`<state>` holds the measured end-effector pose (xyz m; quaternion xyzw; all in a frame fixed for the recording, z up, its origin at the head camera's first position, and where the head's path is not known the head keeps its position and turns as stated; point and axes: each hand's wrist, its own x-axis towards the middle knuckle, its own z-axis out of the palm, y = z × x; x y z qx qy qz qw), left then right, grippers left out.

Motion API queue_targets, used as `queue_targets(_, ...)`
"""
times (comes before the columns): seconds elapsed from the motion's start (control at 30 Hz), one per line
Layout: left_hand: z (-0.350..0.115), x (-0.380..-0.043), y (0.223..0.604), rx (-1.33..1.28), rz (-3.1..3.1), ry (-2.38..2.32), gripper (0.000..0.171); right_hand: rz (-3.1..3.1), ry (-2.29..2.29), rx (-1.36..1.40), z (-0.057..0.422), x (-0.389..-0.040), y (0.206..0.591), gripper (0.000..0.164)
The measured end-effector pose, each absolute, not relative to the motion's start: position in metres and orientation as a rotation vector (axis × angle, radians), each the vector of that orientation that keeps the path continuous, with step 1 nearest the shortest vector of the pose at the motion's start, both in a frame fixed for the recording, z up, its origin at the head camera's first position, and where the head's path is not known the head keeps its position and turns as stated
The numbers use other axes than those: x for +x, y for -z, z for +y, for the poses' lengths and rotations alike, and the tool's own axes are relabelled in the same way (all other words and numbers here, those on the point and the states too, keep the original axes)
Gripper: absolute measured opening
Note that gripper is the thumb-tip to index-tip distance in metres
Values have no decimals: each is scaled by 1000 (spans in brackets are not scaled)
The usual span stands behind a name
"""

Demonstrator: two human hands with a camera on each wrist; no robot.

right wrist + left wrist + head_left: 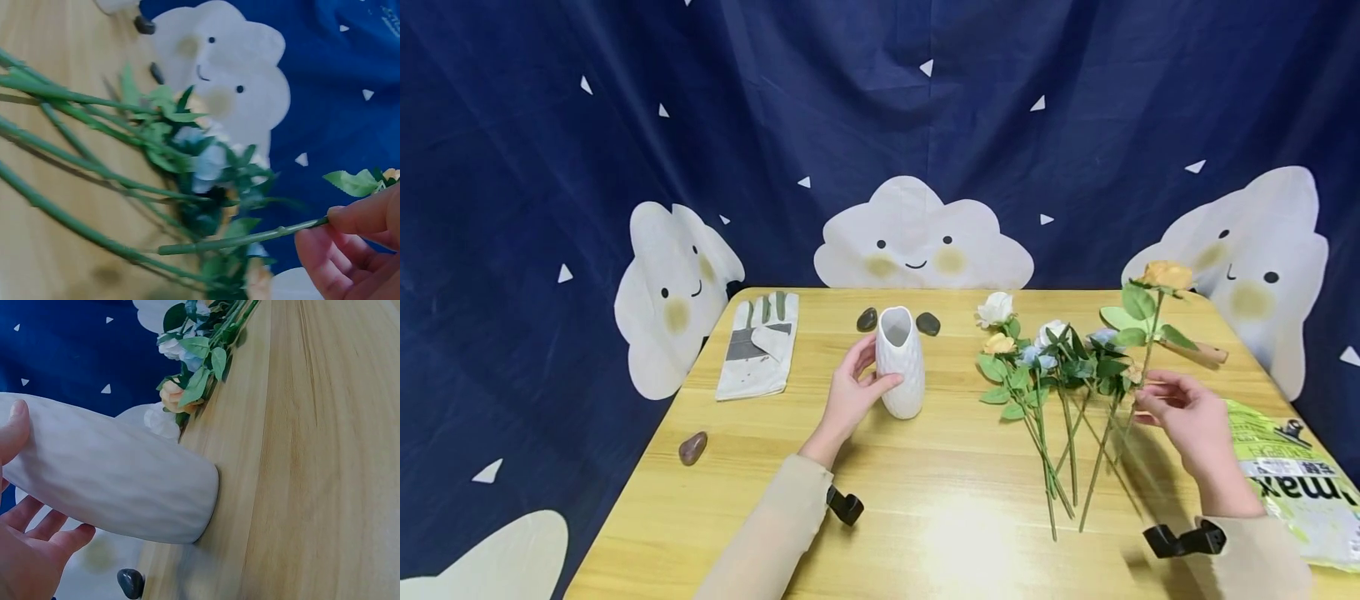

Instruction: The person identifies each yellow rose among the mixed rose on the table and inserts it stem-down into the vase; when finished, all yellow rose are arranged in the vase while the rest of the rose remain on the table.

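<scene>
A white textured vase [904, 379] stands upright near the table's middle, its mouth showing no stems. My left hand [850, 392] grips it from the left side, thumb across the front; the left wrist view shows the fingers [74, 537] round the vase [131, 475]. On the right, my right hand [1191, 421] pinches the green stem [250, 239] of an orange rose [1167, 275] between thumb and fingers. That rose points up, its bloom above the other flowers. Beside this hand lie several long-stemmed flowers, among them a white rose [996, 308], a yellow rose [1000, 343] and a blue flower [1037, 358].
Two dark stones [928, 323] lie behind the vase, and a brownish stone [692, 448] at the left. A white and grey glove [758, 350] lies back left. At the right are a green tool with a wooden handle [1210, 353] and a green-white bag [1300, 500] bearing a black clip [1292, 432].
</scene>
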<state>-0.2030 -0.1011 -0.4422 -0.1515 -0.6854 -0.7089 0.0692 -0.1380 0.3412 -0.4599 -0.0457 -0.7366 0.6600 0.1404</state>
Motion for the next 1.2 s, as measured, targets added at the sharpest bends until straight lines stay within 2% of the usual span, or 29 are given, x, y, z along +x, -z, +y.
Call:
queue_targets(0.13,-100,-203,440,-468,-2054,2143,68,-2007,-1854,-65,331,-133,431,26)
queue_targets(0.33,-101,-202,438,-458,-2061,2174,70,-2043,-1606,-112,301,-126,380,30)
queue_targets(0.53,-102,-196,427,-460,-2083,2173,69,-1935,-1642,18,263,-136,343,30)
queue_targets(0.87,-100,-190,418,-487,-2110,2133,67,-1928,-1640,365,185,-163,313,26)
queue_targets(1.2,-105,-196,420,-528,-2109,2199,69,-1881,-1726,494,104,-189,293,24)
